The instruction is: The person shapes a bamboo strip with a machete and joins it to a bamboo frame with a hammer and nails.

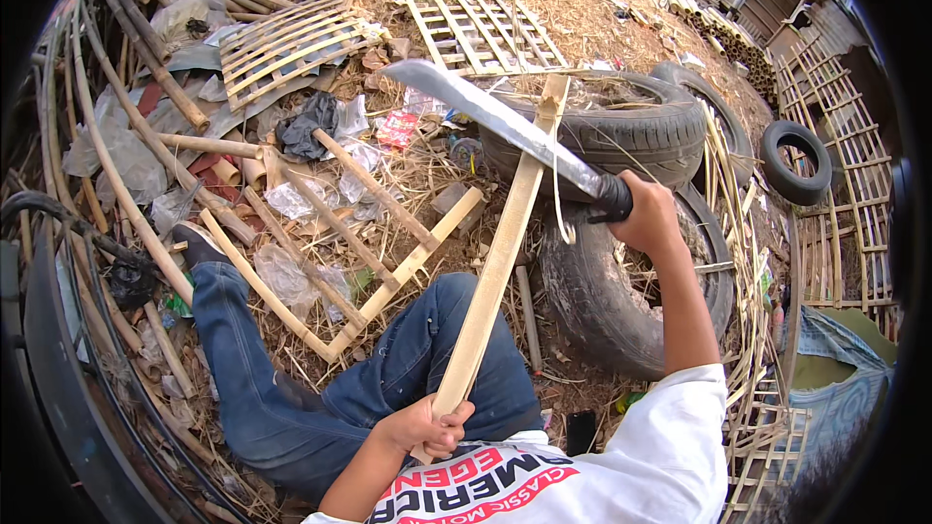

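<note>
While the long bamboo slat (497, 262) leans from the lap up onto the stacked tyres (621, 136), the left hand (427, 427) is clamped round its lower end. The right hand (646, 213) grips a machete (505, 121), blade raised across the slat's top. A bamboo lattice panel (291, 44) lies beyond, amid litter.

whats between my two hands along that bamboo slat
In the head view, only bare bamboo slat runs from the left hand toward the right hand, which holds the machete.
</note>
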Available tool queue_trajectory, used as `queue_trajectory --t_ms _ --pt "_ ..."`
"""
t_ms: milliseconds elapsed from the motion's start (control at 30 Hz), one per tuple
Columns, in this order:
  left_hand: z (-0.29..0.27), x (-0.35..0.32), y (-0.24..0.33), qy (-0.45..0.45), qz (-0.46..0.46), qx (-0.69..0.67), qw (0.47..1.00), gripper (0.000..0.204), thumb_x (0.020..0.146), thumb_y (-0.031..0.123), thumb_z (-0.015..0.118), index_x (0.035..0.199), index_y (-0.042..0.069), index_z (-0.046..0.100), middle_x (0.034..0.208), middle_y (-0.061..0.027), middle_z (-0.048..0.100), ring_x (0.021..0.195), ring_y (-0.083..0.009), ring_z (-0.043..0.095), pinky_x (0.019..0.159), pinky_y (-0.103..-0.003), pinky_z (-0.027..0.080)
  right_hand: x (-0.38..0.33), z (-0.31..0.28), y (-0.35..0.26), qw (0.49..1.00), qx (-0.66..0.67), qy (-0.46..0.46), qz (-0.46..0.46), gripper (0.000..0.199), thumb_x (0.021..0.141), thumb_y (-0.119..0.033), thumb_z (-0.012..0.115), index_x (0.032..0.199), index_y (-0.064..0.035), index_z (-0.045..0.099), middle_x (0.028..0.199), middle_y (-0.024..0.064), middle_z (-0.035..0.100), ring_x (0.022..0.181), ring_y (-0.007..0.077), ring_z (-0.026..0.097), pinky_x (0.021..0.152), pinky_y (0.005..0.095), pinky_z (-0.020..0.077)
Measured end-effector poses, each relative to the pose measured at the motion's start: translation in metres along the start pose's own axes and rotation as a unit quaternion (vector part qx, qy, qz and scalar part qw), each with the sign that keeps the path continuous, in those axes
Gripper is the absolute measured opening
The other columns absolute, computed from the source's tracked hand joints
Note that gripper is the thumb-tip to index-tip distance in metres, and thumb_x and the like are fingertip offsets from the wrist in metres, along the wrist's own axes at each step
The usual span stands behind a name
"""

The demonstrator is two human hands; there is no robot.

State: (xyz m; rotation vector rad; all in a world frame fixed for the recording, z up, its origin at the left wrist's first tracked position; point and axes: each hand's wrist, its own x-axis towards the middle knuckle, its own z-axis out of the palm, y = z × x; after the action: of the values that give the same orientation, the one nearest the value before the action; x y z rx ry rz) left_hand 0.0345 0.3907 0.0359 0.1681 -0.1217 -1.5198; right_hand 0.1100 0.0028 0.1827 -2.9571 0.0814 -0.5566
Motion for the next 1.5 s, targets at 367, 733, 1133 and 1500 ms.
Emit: queue_trajectory --t_ms 367,733,1133,1500 --pt "0.004 0.006 0.005 0.064 -0.055 0.096 0.992 0.042 0.086 0.001 0.068 0.075 0.016 0.031 0.058 0.0086 0.03 0.045 0.0001 0.024 0.039 -0.02 0.018 0.007 0.007 0.019 0.996 -0.043 0.055 0.048 0.034 0.059 -0.018 0.072 0.089 -0.0073 0.062 0.076 0.0168 0.067 0.076 0.0378 0.065 0.07 0.046 0.0512" --pt "0.03 0.007 0.01 0.043 -0.094 -0.01 0.995 0.041 0.084 0.003 0.07 0.079 0.016 0.032 0.057 0.0072 0.031 0.043 -0.0011 0.026 0.038 -0.019 0.02 0.007 -0.007 0.088 0.952 -0.21 0.21 0.068 0.045 0.057 -0.018 0.081 0.094 -0.0062 0.06 0.075 0.0136 0.066 0.071 0.0336 0.065 0.065 0.0438 0.0493" --pt "0.019 0.003 0.018 0.039 -0.064 0.064 0.995 0.042 0.079 0.004 0.075 0.081 0.014 0.034 0.061 0.0069 0.034 0.046 -0.0007 0.028 0.041 -0.02 0.02 -0.074 0.001 0.029 0.945 0.212 0.168 0.186 0.019 0.063 -0.002 0.066 0.079 0.0006 0.056 0.064 0.0077 0.053 0.06 0.0177 0.051 0.059 0.032 0.0416" --pt "0.001 0.008 0.009 0.012 -0.111 0.05 0.992 0.038 0.086 0.006 0.07 0.08 0.014 0.033 0.059 0.0068 0.035 0.045 -0.0005 0.028 0.039 -0.02 0.019 -0.076 0.011 0.044 0.999 -0.005 0.049 0.013 0.037 0.048 -0.014 0.076 0.082 -0.0093 0.061 0.07 0.0155 0.062 0.068 0.0365 0.062 0.062 0.0414 0.0485"
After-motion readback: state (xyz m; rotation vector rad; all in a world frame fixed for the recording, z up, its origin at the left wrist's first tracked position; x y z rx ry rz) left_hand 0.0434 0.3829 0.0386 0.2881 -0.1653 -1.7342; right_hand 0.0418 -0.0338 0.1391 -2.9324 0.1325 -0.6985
